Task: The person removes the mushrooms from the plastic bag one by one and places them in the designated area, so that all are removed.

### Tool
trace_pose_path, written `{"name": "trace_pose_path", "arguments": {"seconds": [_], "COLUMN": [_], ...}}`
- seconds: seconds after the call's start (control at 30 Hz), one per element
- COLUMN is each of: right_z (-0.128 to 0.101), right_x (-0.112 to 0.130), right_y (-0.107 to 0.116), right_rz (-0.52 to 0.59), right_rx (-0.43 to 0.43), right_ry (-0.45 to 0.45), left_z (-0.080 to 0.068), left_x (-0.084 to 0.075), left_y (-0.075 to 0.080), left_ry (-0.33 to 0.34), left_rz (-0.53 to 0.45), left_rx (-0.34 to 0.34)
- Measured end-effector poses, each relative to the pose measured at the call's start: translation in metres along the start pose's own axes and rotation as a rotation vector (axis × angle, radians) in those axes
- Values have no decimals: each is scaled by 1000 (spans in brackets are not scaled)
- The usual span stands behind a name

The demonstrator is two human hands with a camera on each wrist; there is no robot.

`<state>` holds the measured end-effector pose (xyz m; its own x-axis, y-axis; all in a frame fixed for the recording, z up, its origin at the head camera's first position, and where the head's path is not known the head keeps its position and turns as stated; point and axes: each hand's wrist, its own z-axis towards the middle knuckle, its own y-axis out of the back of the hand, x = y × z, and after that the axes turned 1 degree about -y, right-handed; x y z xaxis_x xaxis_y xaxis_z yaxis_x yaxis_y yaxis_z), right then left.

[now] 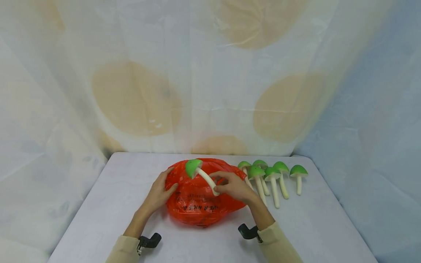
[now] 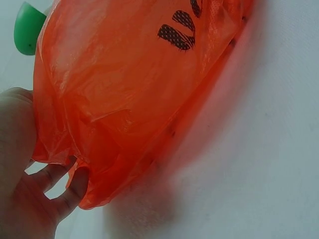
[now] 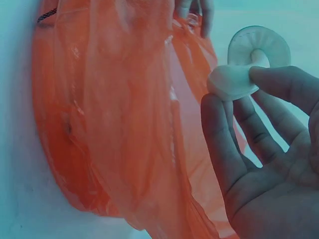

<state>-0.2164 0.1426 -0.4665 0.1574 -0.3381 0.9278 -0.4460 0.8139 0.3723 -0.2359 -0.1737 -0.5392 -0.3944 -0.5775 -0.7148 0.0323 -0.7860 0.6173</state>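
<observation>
I hold one toy mushroom [image 1: 200,174] over the orange plastic bag [image 1: 200,202], which lies on the tabletop [image 1: 108,204] straight in front of me, between my two hands. My right hand [image 1: 234,187] pinches the mushroom at the foot of its white stem, thumb and fingertips closed on the stem end while the other fingers stay loosely spread; in the right wrist view the stem end sits between my thumb and forefinger [image 3: 219,134], with the pale underside of the cap beyond it. The mushroom's long axis runs slantwise: stem end low and toward my right, green cap high, pointing up and to my left, over the far left part of the bag.

My left hand [image 1: 160,193] rests against the bag's left side, its fingers curled into the loose plastic at the edge [image 2: 70,191], gripping a fold of it. I cannot tell whether the bag's mouth is open under the cap.

My right hand is the nearer one to the row of other mushrooms [image 1: 273,179], which lie just right of the bag with their stems pointing toward me.
</observation>
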Motion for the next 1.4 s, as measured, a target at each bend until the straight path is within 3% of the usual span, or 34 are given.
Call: {"name": "trace_pose_path", "arguments": {"seconds": [0.3, 0.63, 1.1, 1.4], "right_z": [-6, -14, -33, -52], "right_x": [5, 10, -6, -17], "right_y": [12, 22, 35, 60], "right_rz": [-17, 23, 84, 122], "right_rx": [-37, -62, -144, -202], "right_ry": [67, 50, 3, 18], "left_z": [0, 0, 0, 2], "left_x": [-1, -3, -3, -2], "left_y": [1, 1, 2, 5], "left_ry": [11, 32, 23, 23], "left_rz": [-3, -5, 3, -1], "left_rx": [14, 14, 15, 19]}}
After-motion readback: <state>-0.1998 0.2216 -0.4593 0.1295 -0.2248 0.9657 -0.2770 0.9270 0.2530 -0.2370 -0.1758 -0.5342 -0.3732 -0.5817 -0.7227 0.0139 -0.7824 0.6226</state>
